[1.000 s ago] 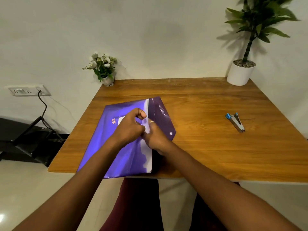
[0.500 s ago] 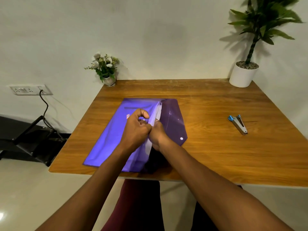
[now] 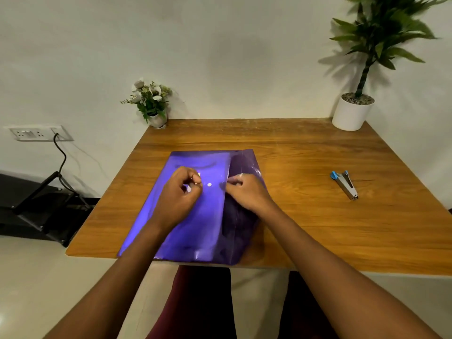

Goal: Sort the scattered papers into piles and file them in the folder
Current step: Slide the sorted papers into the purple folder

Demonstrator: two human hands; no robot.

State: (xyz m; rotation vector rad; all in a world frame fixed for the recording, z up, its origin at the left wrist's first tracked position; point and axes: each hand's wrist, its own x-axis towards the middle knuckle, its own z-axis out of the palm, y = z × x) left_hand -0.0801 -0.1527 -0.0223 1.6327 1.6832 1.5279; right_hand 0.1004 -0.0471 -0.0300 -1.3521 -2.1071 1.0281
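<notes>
A purple plastic folder (image 3: pixel 195 228) lies flat on the wooden table (image 3: pixel 318 228), its near edge at the table's front edge. A white snap button (image 3: pixel 209 184) shows on its front. The darker flap (image 3: pixel 244 216) lies open to the right. My left hand (image 3: pixel 179 198) rests on the folder front just left of the button, fingers curled, holding nothing. My right hand (image 3: pixel 247 192) lies on the flap, and its fingertips pinch the flap at the folder's opening edge. No loose papers show.
A blue and grey staple remover (image 3: pixel 344 184) lies on the right of the table. A small flower pot (image 3: pixel 152 104) stands at the back left corner, a white potted plant (image 3: pixel 352 112) at the back right. A wall socket with a cable (image 3: pixel 40 133) is at left.
The white paper edge seen at the folder's opening has gone out of sight. My hands have moved apart, left onto the front, right onto the flap. The folder now lies squarer to the table.
</notes>
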